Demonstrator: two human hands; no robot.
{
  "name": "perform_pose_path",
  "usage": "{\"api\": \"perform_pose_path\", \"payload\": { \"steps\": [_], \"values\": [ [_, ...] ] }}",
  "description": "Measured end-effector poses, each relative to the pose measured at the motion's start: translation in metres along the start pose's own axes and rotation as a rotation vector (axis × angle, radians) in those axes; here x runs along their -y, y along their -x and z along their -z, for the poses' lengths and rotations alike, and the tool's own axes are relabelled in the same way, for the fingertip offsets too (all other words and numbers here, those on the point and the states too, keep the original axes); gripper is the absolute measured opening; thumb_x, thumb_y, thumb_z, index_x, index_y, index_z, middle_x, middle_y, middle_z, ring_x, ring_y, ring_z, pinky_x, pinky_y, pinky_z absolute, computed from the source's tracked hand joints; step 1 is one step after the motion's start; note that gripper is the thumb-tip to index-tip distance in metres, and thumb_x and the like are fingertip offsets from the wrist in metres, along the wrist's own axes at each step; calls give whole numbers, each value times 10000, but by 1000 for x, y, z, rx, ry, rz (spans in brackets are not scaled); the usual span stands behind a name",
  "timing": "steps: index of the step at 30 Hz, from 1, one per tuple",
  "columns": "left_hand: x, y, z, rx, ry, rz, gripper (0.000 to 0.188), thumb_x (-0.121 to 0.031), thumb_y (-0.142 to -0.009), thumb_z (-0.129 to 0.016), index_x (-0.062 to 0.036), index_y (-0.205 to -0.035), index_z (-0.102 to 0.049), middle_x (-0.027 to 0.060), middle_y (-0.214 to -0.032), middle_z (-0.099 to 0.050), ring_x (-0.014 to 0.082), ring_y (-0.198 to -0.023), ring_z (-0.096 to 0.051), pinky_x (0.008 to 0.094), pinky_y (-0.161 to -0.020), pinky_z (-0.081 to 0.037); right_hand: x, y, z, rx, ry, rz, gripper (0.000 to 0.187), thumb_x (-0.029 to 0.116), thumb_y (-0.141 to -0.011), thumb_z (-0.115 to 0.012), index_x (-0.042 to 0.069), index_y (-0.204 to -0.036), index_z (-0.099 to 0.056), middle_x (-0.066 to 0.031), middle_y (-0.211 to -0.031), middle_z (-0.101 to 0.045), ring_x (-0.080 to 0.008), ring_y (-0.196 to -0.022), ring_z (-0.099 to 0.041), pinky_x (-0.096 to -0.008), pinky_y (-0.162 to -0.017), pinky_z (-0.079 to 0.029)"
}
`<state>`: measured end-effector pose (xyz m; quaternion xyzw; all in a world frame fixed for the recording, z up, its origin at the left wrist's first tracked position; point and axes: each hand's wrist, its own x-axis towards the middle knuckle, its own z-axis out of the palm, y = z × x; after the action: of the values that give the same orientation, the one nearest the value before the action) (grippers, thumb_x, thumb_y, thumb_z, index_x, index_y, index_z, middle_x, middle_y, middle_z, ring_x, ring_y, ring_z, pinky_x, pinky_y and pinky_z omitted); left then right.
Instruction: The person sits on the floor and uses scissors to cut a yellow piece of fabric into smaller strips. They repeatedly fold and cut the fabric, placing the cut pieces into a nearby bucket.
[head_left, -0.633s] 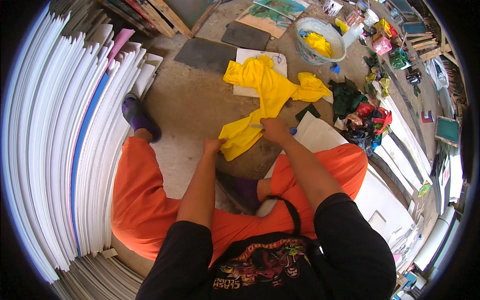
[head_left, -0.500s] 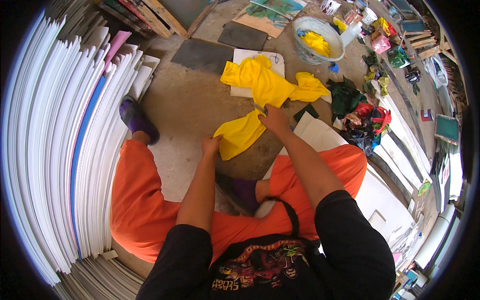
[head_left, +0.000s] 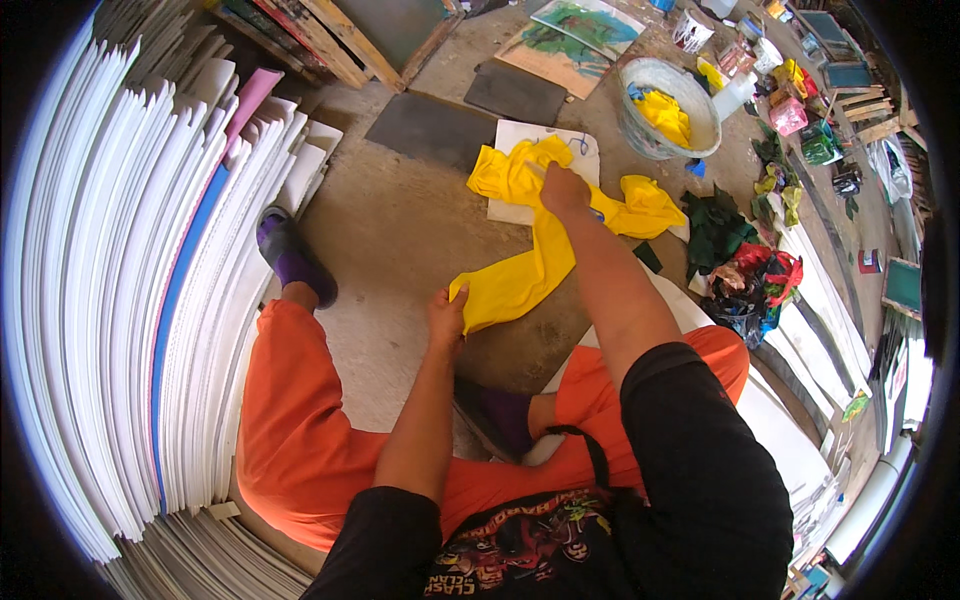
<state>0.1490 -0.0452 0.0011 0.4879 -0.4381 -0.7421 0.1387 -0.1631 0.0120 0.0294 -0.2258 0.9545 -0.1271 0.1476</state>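
A long yellow cloth [head_left: 512, 287] stretches across the floor in front of me. My left hand [head_left: 446, 318] is closed on its near end, pinching the edge. Farther up, my right hand [head_left: 566, 190] is closed over the cloth. A short grey, blade-like tool [head_left: 537, 169] juts from its fingers; its exact kind is unclear. Beneath the far part of the cloth lies a white board [head_left: 509, 211], mostly covered, and bunched yellow folds spread to both sides of my right hand.
A grey basin [head_left: 640, 140] holding more yellow cloth stands at the far right. Dark rags [head_left: 718, 232] and a tangle of plastic bags [head_left: 757, 290] lie right of my right arm. Tall stacks of white sheets [head_left: 90, 300] line the left, with dark flat panels [head_left: 435, 130] ahead.
My right hand has moved up and away along the yellow cloth, with the blade-like tool in it. My left hand keeps its pinch on the near end. The whole view has shifted slightly.
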Motion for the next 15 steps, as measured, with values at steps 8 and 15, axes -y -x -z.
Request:
{"api": "perform_pose_path", "payload": {
  "steps": [8, 15],
  "values": [
    [-34, 2, -33, 47, 293, 68, 327, -298, -1017, -545, -72, -1253, -536, 81, -1074, -665, 216, -893, -681, 362, -742, -567, -74, 0, 76, -601, -993, -164, 306, 151, -793, -708, 51, -1082, -696, -174, -1006, -713, -339, -961, -679, -402, -804, -508],
    [-49, 24, -64, 63, 198, -4, 319, -292, -1002, -580, -72, -1233, -560, 53, -1078, -668, 181, -918, -661, 333, -775, -541, -202, 103, 86, -844, -559, -625, 362, 165, -763, -695, -28, -1067, -657, -197, -994, -703, -352, -861, -681, -420, -790, -527]
  ]
}}
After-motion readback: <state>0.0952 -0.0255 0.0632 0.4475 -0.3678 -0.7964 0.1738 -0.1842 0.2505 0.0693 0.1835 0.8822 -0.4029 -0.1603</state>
